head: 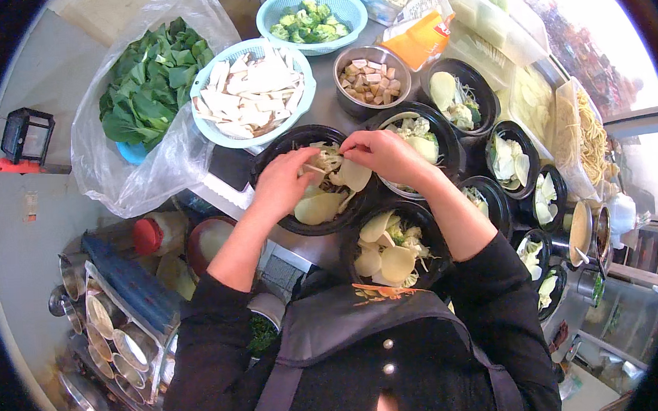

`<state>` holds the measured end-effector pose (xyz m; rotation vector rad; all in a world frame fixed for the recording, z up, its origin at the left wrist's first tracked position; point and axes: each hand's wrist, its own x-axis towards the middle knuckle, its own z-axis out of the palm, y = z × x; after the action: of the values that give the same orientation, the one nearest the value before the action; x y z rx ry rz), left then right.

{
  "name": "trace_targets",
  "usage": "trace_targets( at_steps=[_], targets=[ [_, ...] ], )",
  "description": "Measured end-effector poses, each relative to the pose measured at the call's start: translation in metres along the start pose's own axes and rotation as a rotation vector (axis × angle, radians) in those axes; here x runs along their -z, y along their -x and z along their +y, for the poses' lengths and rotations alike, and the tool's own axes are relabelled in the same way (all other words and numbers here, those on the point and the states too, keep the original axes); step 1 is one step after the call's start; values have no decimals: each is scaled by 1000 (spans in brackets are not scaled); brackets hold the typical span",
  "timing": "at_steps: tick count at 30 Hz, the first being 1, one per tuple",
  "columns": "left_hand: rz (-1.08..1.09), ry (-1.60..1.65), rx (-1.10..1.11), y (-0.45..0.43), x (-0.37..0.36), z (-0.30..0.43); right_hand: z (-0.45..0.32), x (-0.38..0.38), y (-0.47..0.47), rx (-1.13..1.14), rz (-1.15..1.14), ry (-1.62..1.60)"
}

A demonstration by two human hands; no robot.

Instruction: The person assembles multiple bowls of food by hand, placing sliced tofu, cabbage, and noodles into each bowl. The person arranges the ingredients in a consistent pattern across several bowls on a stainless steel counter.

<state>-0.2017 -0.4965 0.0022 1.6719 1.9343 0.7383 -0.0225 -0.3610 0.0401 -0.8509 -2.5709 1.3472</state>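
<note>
My left hand [283,181] reaches into a black bowl [308,229], its thumb and fingers around pale strips among the vegetables. Over the same bowl's right side, my right hand [391,155] has its fingertips bent together at the upper edge of a pale vegetable slice [356,176]. Whether either hand grips a piece is unclear. Another broad pale slice [320,207] lies at the front of this bowl, with bean sprouts [329,159] behind it. Just nearer to me, a second black bowl [348,261] holds pale slices, cauliflower and broccoli. A third bowl [451,151] sits partly under my right wrist.
Sliced mushrooms fill a light-blue colander [198,123]; broccoli sits in another [355,34]. A metal bowl [342,100] holds diced pieces. Leafy greens [155,86] lie in a plastic bag [97,163]. Several more black bowls [492,102] and a noodle tub [568,151] stand right.
</note>
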Motion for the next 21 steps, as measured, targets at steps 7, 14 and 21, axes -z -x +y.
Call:
trace_targets(
  at_steps=[7,14,21],
  targets=[
    [146,-159,127,3,12,-1,-1,-1,0,-1,-10,-4],
    [434,243,151,11,31,3,-6,-24,-17,154,-54,-45],
    [507,235,198,47,33,-12,-5,-18,-1,290,-132,264]
  ],
)
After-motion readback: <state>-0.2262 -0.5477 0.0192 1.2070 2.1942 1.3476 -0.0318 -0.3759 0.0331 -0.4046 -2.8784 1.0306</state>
